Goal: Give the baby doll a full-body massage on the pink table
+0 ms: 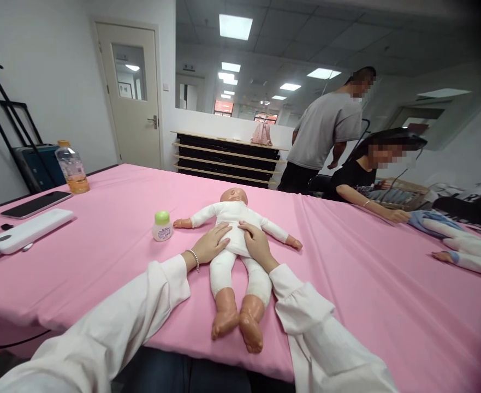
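Note:
A baby doll [235,240] with a white cloth body lies on its back on the pink tablecloth [113,218], its feet towards me and its arms spread. My left hand [212,244] rests on the left side of the doll's belly, fingers stretched out. On the other side of the belly lies my right hand [257,244], its fingers also extended and flat. Neither hand grips anything. A small jar with a green lid [162,226] stands beside the doll's hand, left of my left hand.
At the left are a bottle [73,168], a phone [36,204] and a white power bank [29,231]. A seated person [357,177] touches another doll [461,240] at the right. Someone in grey [324,128] stands behind, near a low shelf [227,159].

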Tool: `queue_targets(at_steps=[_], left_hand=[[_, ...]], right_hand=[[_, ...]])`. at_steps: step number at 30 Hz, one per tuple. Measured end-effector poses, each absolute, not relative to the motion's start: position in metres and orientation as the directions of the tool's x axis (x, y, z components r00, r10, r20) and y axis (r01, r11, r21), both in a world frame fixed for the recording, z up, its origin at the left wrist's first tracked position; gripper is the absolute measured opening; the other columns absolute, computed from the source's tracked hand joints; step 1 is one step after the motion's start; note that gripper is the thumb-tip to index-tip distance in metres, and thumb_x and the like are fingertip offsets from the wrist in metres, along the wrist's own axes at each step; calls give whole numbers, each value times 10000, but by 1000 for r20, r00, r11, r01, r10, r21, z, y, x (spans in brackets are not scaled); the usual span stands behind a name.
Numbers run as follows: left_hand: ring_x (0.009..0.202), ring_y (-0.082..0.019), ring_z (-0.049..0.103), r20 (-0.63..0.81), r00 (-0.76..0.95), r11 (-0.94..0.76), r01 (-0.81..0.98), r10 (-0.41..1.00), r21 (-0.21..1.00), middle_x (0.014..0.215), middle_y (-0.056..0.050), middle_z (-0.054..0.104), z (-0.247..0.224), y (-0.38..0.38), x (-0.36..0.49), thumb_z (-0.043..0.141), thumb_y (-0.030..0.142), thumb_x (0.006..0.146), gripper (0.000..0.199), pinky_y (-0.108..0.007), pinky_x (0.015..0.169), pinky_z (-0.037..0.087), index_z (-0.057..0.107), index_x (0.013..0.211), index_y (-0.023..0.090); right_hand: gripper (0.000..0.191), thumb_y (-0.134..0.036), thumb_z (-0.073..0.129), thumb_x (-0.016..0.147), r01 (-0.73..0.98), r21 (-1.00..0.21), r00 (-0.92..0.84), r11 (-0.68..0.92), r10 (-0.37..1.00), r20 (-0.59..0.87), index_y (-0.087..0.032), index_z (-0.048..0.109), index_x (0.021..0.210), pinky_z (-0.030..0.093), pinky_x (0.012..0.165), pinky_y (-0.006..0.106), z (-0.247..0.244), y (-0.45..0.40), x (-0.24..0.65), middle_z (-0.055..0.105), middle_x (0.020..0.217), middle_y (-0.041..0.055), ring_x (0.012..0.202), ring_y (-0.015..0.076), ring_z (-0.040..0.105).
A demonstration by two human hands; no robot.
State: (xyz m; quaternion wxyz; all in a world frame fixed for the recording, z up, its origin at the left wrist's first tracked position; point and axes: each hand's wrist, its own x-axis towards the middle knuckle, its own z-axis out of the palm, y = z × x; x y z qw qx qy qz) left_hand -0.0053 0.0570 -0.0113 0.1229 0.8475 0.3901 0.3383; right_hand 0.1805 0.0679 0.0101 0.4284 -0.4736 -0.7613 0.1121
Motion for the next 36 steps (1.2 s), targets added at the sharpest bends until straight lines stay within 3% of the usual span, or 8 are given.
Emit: queue_targets(at_steps=[8, 12, 17, 22, 25, 28, 31, 36], left_hand=[[1291, -157, 300, 475, 468, -648, 677, 745, 349, 1397, -49, 358, -9, 51, -6, 277, 384, 912, 465, -347, 1077, 235, 381, 1319, 186], [1314, -213, 252, 658, 251, -476, 859, 710, 187, 1378, -59, 388, 4, 45, -21, 355, 215, 860, 428, -459, 1089, 112, 431, 1280, 196], [1338, -227, 166, 791, -387, -133, 857, 473, 499, 1422, -111, 284, 18, 43, -62, 416, 100, 744, 595, -438, 1091, 87, 315, 1329, 137], [1276, -262, 277, 508, -796, 29, 546, 330, 837, 1350, -148, 341, 11, 45, -78, 505, 191, 709, 608, -429, 1037, 234, 315, 1284, 125], [1219, -321, 349, 232, -882, 191, 331, 410, 924, 1292, -153, 397, 3, 47, -71, 626, 274, 630, 684, -466, 997, 275, 346, 1244, 158], [1189, -351, 389, 55, -891, 277, 198, 450, 940, 1261, -165, 424, -3, 50, -67, 680, 307, 598, 734, -482, 978, 286, 334, 1229, 164], [1183, -341, 405, -5, -888, 279, 139, 461, 950, 1230, -168, 458, -5, 52, -71, 657, 296, 657, 649, -483, 972, 288, 339, 1205, 160], [1113, -278, 467, 201, -821, 25, 253, 535, 967, 1196, -149, 447, 0, 45, -69, 578, 252, 753, 476, -478, 935, 341, 386, 1180, 167]], right_hand=[[356, -201, 360, 816, 547, -658, -193, 518, 843, 503, -161, 600, 1076, 293, 1069, 351, -1, 51, 198, 542, 1219, 59, 1213, 146, 426], [369, -218, 361, 820, 552, -633, -216, 542, 827, 520, -147, 593, 1098, 290, 1066, 391, -1, 52, 201, 537, 1222, 82, 1205, 177, 435], [386, -294, 435, 816, 534, -617, -318, 578, 813, 487, -180, 564, 1161, 248, 1075, 423, 2, 48, 202, 481, 1285, 75, 1255, 202, 370], [393, -330, 503, 778, 506, -678, -288, 533, 846, 449, -179, 588, 1130, 198, 1084, 428, 5, 43, 197, 469, 1294, 84, 1265, 222, 347], [337, -277, 568, 718, 280, -834, -175, 475, 880, 442, -189, 621, 1040, 204, 1085, 404, 14, 35, 191, 513, 1247, 73, 1236, 212, 386], [386, -250, 586, 696, -256, -923, -167, 287, 927, 335, -203, 562, 1078, 243, 1074, 377, 33, 20, 183, 511, 1245, 59, 1211, 192, 425], [445, -252, 525, 737, -641, -766, -318, -52, 926, 202, -173, 456, 1170, 284, 1054, 357, 49, 4, 176, 466, 1287, 98, 1196, 186, 448], [507, -322, 431, 814, -696, -567, -523, -440, 852, -20, -99, 312, 1253, 362, 982, 391, 47, -8, 163, 387, 1320, 196, 1183, 223, 460]])
